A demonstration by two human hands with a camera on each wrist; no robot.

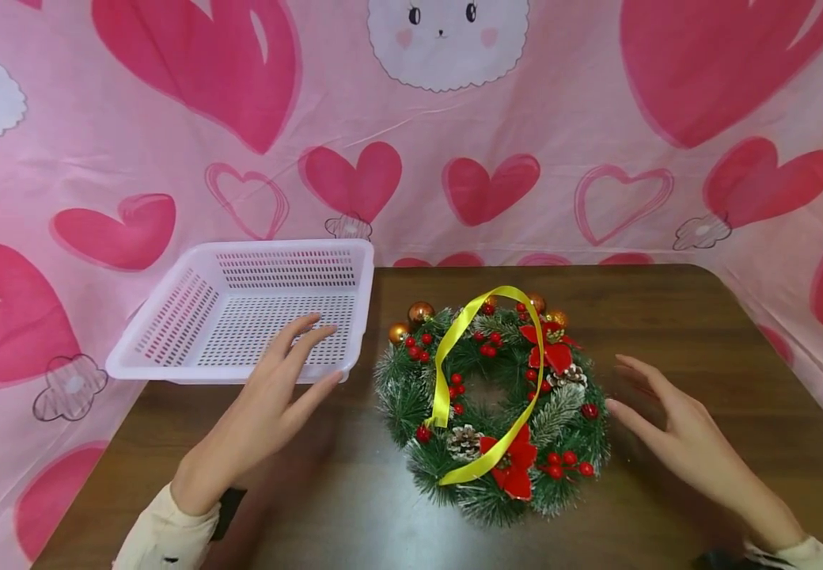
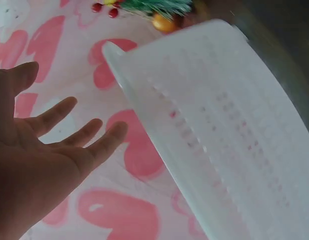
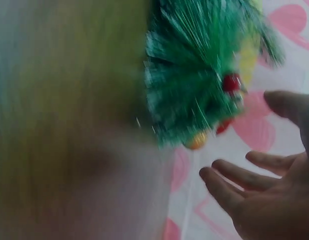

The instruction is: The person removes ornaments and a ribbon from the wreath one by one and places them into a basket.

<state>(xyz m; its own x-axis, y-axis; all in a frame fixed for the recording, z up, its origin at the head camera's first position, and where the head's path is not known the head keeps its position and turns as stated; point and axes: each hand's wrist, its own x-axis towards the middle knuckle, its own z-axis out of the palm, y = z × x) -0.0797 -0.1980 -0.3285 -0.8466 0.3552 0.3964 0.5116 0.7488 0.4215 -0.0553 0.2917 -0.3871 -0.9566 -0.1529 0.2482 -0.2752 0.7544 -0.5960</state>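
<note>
A green Christmas wreath lies on the table, trimmed with red poinsettias, berries, pinecones and gold balls. Over it loops a yellow ribbon, with one end near the front poinsettia. My left hand is spread above the near right corner of a white plastic basket, holding nothing. In the left wrist view its fingers are apart, beside the basket's wall. To the right of the wreath, my right hand has loosely extended fingers, thumb tip close to the greenery. It holds nothing either.
The perforated basket stands at the table's back left. Brown wooden tabletop surrounds the wreath. A pink cloth with hearts hangs behind the table and along its sides.
</note>
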